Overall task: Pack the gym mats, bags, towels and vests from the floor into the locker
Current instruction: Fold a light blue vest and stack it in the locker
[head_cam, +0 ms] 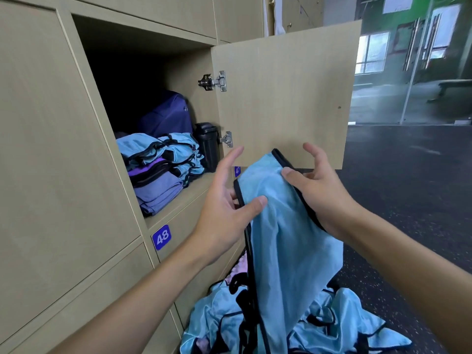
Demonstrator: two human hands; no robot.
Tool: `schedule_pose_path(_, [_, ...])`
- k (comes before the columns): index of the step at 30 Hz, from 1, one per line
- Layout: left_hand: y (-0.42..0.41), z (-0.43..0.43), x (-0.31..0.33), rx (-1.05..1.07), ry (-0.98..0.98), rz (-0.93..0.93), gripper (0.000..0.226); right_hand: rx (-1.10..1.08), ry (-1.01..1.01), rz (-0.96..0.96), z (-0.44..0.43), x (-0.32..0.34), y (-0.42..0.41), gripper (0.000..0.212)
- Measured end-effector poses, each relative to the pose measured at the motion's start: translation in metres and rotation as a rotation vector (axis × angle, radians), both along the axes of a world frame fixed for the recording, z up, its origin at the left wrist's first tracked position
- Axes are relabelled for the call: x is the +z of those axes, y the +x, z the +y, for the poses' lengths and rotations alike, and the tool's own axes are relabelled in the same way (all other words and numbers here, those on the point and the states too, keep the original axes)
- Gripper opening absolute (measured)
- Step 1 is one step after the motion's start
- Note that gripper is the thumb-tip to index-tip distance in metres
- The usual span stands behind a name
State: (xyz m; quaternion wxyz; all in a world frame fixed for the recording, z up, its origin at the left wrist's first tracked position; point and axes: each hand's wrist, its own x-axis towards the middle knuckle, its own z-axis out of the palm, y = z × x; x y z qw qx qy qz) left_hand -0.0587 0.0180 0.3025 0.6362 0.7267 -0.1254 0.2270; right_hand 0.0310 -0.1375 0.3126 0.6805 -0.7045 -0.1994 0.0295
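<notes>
Two numbers can be read, both white digits on small blue plates. The 48 plate (161, 237) sits on the pale locker (51, 149) front, left of centre, just below the open compartment. The 47 plate (237, 170) peeks out mid-frame under the open door (281, 98) — wedged between the left hand (224, 200) and the blue vest (275, 213). The white sheet (398, 3) at upper right is too blurred to read.

Soft, even daylight from the windows (373, 52) at upper right fills the room, leaving the back of the open locker (132, 80) in deep shadow. Wide-angle distortion bends the cabinet edges near the frame's borders. The far background looks smeared and hazy; the foreground stays sharp, without glare.
</notes>
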Motion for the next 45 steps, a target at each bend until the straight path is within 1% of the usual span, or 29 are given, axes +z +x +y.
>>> schedule_pose_path(2, [0.001,0.005,0.008,0.062,-0.045,-0.043,0.077,0.141,-0.054,0.014,-0.004,0.002,-0.007,0.087])
schedule_pose_path(4, [0.001,0.010,0.014,0.111,-0.082,-0.071,0.073,0.251,-0.126,-0.001,-0.005,0.003,-0.012,0.099])
schedule_pose_path(5, [0.002,0.013,0.016,0.135,-0.104,-0.072,0.072,0.283,-0.141,-0.013,-0.005,0.003,-0.014,0.099])
schedule_pose_path(7, [0.003,0.020,0.013,0.157,-0.144,-0.041,0.073,0.309,-0.106,-0.035,-0.004,0.004,-0.017,0.094])
schedule_pose_path(8, [0.003,0.022,0.009,0.151,-0.129,-0.008,0.078,0.305,-0.084,-0.058,-0.004,0.004,-0.017,0.092])
schedule_pose_path(11, [-0.003,0.019,-0.010,0.086,0.026,0.128,0.103,0.272,-0.018,-0.103,-0.002,0.003,-0.018,0.086])
schedule_pose_path(13, [-0.006,0.014,-0.022,0.030,0.059,0.161,0.110,0.248,0.027,-0.090,-0.002,0.003,-0.017,0.084])
schedule_pose_path(17, [-0.007,0.013,-0.017,0.026,0.030,0.117,0.099,0.153,0.035,-0.082,-0.004,0.003,-0.015,0.078])
schedule_pose_path(20, [-0.009,0.015,-0.004,-0.027,-0.022,0.128,0.088,0.058,0.050,-0.073,-0.005,0.000,-0.008,0.074])
schedule_pose_path(25, [-0.012,0.020,0.012,0.013,0.123,0.137,0.075,0.005,0.079,-0.058,-0.009,0.001,-0.001,0.072])
schedule_pose_path(27, [-0.010,0.020,0.016,0.065,0.096,0.116,0.071,0.028,0.057,-0.033,-0.010,-0.001,0.000,0.077])
schedule_pose_path(30, [-0.009,0.020,0.021,0.143,0.001,0.045,0.063,0.154,-0.021,0.093,-0.012,-0.002,-0.004,0.104])
schedule_pose_path(31, [-0.008,0.021,0.023,0.166,-0.038,0.032,0.061,0.216,-0.036,0.130,-0.012,-0.002,-0.007,0.107])
schedule_pose_path(33, [-0.008,0.024,0.026,0.205,-0.114,0.026,0.059,0.327,-0.024,0.186,-0.011,-0.001,-0.013,0.101])
schedule_pose_path(34, [-0.008,0.025,0.026,0.221,-0.143,0.028,0.058,0.342,-0.010,0.195,-0.009,-0.002,-0.013,0.097])
schedule_pose_path(35, [-0.009,0.026,0.027,0.230,-0.163,0.032,0.058,0.319,0.010,0.186,-0.007,-0.003,-0.013,0.096])
schedule_pose_path(38, [-0.009,0.027,0.027,0.224,-0.195,0.044,0.059,0.119,0.154,0.127,-0.004,-0.004,-0.003,0.095])
schedule_pose_path(39, [-0.009,0.027,0.027,0.222,-0.201,0.043,0.059,0.098,0.185,0.124,-0.005,-0.004,-0.002,0.096])
schedule_pose_path(40, [-0.009,0.027,0.027,0.221,-0.206,0.039,0.059,0.117,0.179,0.114,-0.005,-0.005,-0.002,0.097])
schedule_pose_path(42, [-0.008,0.026,0.026,0.227,-0.202,0.029,0.058,0.222,0.084,0.062,-0.003,-0.011,-0.008,0.100])
schedule_pose_path(43, [-0.008,0.024,0.027,0.233,-0.186,0.024,0.058,0.261,0.046,0.038,-0.001,-0.014,-0.012,0.098])
schedule_pose_path(45, [-0.007,0.023,0.023,0.238,-0.138,0.035,0.061,0.242,0.057,0.000,0.003,-0.016,-0.015,0.083])
